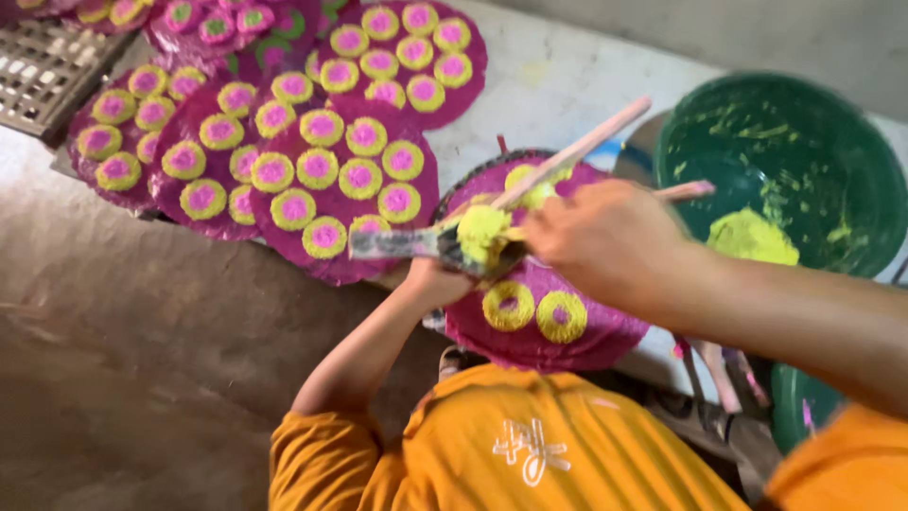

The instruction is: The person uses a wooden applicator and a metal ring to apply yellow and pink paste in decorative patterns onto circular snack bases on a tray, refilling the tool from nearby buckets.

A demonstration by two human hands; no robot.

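The magenta disc (567, 326) lies in front of the person, just below the middle of the head view, partly covered by both hands. Two yellow-green rings with pink centres (534, 310) sit on its near part, side by side, and more yellow-green paste shows at its far edge.

The right hand (605, 241) comes in from the right, above the disc, its fingers curled together around thin pinkish sticks (586, 147) that slant up and away to the right. A clump of yellow-green paste (482, 235) sits at the lower end of the sticks, just left of the knuckles.

The left hand (435, 279) reaches up from below, at the disc's left edge, and is closed on a flat, paint-smeared tool (397, 243) that points left; how each finger lies on it cannot be told, since the right hand and the blur hide them.

To the right stands a green bucket (851, 161), smeared inside, with a heap of yellow-green paste at its bottom. To the left and behind, finished magenta discs (322, 170) overlap one another on the pale surface (558, 85), each covered with the same ringed dots. A grid-like rack (43, 71) lies at the upper left corner. The person's orange shirt (530, 445) fills the bottom of the view.
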